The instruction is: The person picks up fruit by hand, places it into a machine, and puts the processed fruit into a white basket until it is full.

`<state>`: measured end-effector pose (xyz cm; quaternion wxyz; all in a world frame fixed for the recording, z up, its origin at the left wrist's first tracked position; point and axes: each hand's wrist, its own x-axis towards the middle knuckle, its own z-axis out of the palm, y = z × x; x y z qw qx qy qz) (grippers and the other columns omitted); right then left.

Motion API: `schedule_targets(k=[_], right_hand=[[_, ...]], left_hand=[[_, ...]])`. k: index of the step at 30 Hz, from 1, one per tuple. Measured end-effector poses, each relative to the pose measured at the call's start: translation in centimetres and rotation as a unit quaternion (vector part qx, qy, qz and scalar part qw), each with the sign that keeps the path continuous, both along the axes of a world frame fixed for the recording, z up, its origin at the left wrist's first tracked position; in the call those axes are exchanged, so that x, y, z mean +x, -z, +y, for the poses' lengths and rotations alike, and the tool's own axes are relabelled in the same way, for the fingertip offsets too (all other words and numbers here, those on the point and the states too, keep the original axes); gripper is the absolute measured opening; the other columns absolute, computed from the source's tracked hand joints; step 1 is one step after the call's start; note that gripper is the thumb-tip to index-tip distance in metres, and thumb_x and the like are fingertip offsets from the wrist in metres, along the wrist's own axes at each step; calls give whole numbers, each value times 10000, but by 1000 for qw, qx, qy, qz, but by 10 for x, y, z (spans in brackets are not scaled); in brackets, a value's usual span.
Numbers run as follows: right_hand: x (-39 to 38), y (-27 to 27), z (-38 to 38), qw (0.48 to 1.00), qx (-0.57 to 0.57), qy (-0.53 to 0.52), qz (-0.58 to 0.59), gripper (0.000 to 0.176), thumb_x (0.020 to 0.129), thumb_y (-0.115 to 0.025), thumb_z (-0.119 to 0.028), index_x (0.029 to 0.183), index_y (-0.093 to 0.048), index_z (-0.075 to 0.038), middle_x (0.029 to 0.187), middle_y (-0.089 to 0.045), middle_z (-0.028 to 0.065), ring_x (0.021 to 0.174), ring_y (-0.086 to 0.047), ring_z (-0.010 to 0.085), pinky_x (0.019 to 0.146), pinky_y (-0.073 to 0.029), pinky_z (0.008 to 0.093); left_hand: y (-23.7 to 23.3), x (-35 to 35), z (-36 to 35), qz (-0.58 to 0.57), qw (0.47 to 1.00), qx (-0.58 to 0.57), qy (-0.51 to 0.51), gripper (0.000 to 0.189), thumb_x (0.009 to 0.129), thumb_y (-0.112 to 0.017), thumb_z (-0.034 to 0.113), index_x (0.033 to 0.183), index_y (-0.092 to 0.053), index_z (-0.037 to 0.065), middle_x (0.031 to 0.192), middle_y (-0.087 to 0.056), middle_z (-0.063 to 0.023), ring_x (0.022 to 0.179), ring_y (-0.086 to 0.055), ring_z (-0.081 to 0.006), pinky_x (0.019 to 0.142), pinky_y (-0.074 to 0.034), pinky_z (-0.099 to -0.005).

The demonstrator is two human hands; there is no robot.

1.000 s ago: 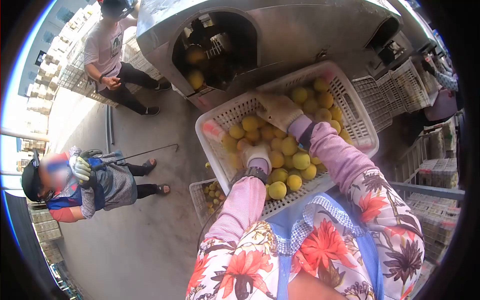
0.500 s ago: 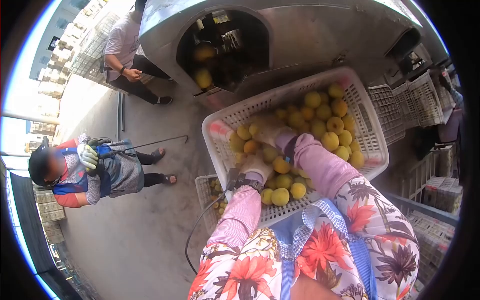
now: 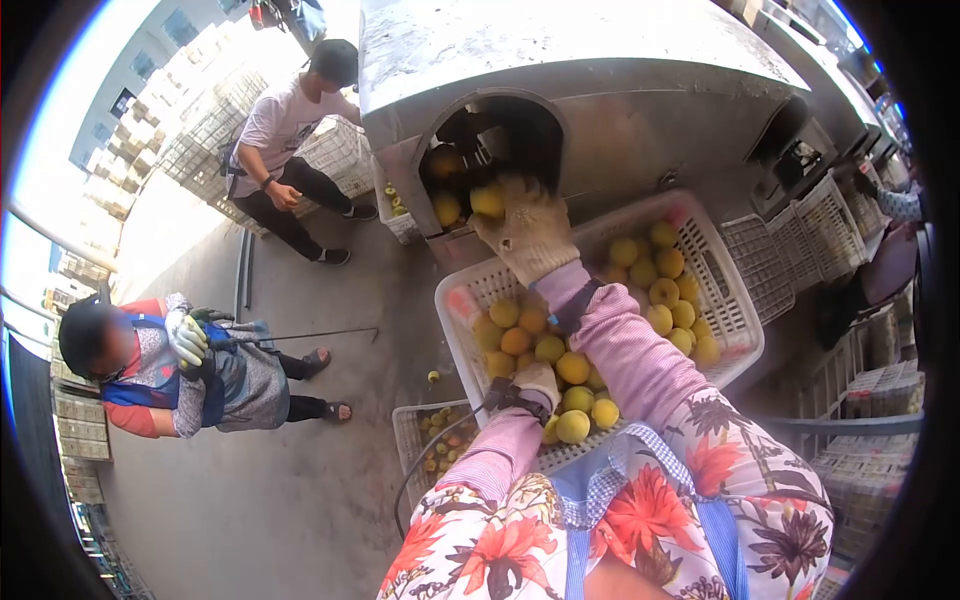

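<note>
My gloved right hand [image 3: 527, 232] is raised to the arched opening [image 3: 495, 140] of a metal machine. A yellow peach [image 3: 487, 202] sits between its thumb and fingers; the fingertips are blurred in the dark opening. Another peach [image 3: 447, 210] lies on the opening's lower lip, left of that hand. Below, a white plastic crate [image 3: 745, 325] holds several yellow-green and orange peaches. Gloved too, my left hand [image 3: 537, 383] rests low in the crate's near left part, against the peaches. Its fingers are mostly hidden.
A second crate [image 3: 405, 425] with smaller fruit stands on the floor at the lower left. One person [image 3: 215, 355] holds a thin hooked rod on the left; another [image 3: 285, 150] stands beside the machine. Stacked wire crates [image 3: 760, 270] are to the right.
My right hand has risen from the peaches in the crate to the machine opening, where a peach now shows at its thumb. My left hand stays low in the crate. The view has shifted.
</note>
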<state>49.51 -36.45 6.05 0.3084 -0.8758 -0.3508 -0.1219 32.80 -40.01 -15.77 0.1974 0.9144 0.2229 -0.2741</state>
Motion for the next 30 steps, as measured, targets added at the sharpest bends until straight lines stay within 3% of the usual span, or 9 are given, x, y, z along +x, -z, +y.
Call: schedule_targets(k=[2,7,12,14,16,18,21,24,30], right_hand=[[3,15,16,995,6,20,-96,656,822,-708,-442,1289,-499,-32,1123,-630,212,980,-627,384,881,-494,482],[27,20,56,995,-47,51,-74,587,850,-683,-433,1237,-545,-13,1195,-630,189,1127,-619,344,942,-483,472],[67,-26,69,986,-142,-51,-65,381,869,-651,-425,1057,-726,-103,944,-695,227,915,-680,349,815,-535,466],[77,-49,69,986,1,-17,164,399,912,-628,-447,954,-741,-68,905,-705,241,889,-696,339,811,-544,442],[41,-77,15,980,9,-10,197,459,940,-613,-451,1106,-697,-32,1102,-681,273,1032,-664,370,890,-524,411],[8,-45,-52,937,202,-122,257,570,959,-611,-406,1320,-547,31,1281,-610,238,1199,-593,320,993,-474,363],[-11,26,-122,827,287,-120,468,534,992,-576,-328,1374,-516,40,1295,-620,153,1233,-556,242,1054,-429,358],[-58,13,-154,728,302,-199,582,538,971,-608,-273,1415,-488,5,1291,-611,118,1248,-538,226,1093,-407,342],[-100,19,-124,793,308,-185,491,647,844,-729,-128,1427,-469,-23,1331,-575,145,1222,-561,219,1054,-458,330]], left_hand=[[-27,3,-4,-16,999,-6,-32,357,765,-762,206,1094,-735,69,1138,-721,-163,1079,-695,-303,887,-562,-387],[-44,16,0,35,999,-14,-33,353,814,-719,232,1135,-736,89,1185,-715,-135,1124,-682,-274,909,-560,-376],[-69,19,5,49,999,-8,-18,345,843,-686,257,1144,-738,98,1193,-710,-143,1133,-677,-284,932,-549,-389],[-89,18,6,55,997,-30,-38,358,843,-671,278,1134,-737,80,1191,-705,-164,1125,-674,-315,925,-545,-412],[-123,15,12,29,994,-73,-79,618,719,-800,403,1186,-680,16,1183,-686,-212,1117,-655,-356,923,-528,-433],[-131,7,19,-116,971,-139,-156,604,764,-818,318,1231,-629,-15,1201,-675,-191,1125,-652,-312,919,-531,-400],[-123,-2,29,-353,684,-555,-314,446,885,-748,88,1288,-574,7,1208,-639,-82,1090,-639,-202,899,-557,-349],[-153,-20,44,-336,505,-744,-282,503,952,-680,252,1363,-503,23,1236,-627,-128,1075,-661,-253,864,-597,-376],[-168,-30,48,-291,454,-781,-314,468,987,-620,345,1339,-515,56,1070,-677,-109,853,-704,-235,703,-620,-346]])
